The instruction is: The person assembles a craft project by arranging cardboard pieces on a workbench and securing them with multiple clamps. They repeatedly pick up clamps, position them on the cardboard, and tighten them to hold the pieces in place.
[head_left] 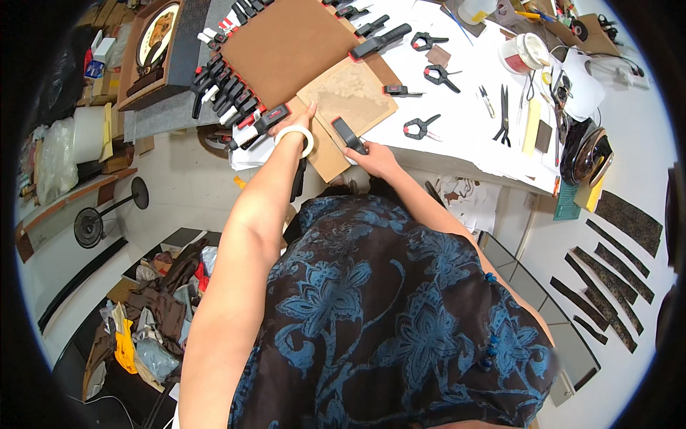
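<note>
Here, right hand (376,160) clamped on a black clamp (349,134) at the brown board (348,96), left hand (304,118) flat, fingers apart.

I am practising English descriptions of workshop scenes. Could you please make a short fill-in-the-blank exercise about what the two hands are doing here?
1. A roll of white tape sits around the wrist of the ____ hand.
2. The right hand grips a black ____ at the panel's edge.
3. The left hand presses on the light brown panel with its ____.
4. The scissors lie on the ____ table.

Missing words: left; clamp; fingers; white
</note>
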The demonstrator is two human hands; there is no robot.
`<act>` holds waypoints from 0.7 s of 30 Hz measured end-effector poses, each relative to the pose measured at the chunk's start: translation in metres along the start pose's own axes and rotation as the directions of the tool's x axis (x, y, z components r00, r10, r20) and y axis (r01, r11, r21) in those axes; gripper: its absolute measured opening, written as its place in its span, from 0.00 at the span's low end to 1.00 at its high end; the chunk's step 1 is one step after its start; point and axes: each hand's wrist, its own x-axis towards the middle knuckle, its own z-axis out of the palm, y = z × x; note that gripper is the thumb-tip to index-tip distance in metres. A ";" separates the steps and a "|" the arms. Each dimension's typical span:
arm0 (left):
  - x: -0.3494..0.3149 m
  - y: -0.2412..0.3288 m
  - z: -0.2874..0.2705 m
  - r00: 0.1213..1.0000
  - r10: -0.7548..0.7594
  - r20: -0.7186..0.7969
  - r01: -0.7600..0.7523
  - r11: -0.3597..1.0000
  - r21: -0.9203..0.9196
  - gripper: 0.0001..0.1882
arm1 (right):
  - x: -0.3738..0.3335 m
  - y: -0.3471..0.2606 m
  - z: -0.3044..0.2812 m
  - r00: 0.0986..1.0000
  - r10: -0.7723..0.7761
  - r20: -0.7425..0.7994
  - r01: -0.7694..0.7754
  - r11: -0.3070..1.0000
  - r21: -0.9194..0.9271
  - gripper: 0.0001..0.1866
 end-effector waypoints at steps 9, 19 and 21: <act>0.071 -0.020 0.035 0.984 0.011 -0.175 -0.049 0.976 -0.214 0.79 | -0.027 0.052 -0.067 0.686 -0.364 -0.630 0.318 0.929 -0.191 0.14; 0.094 -0.029 0.032 0.998 0.042 0.039 -0.020 0.892 -0.451 0.77 | -0.018 0.073 -0.098 0.779 -0.318 -0.541 0.274 0.948 -0.162 0.09; 0.099 -0.032 0.032 0.999 0.041 0.024 -0.026 0.894 -0.447 0.76 | -0.017 0.068 -0.088 0.806 -0.295 -0.513 0.295 0.952 -0.085 0.08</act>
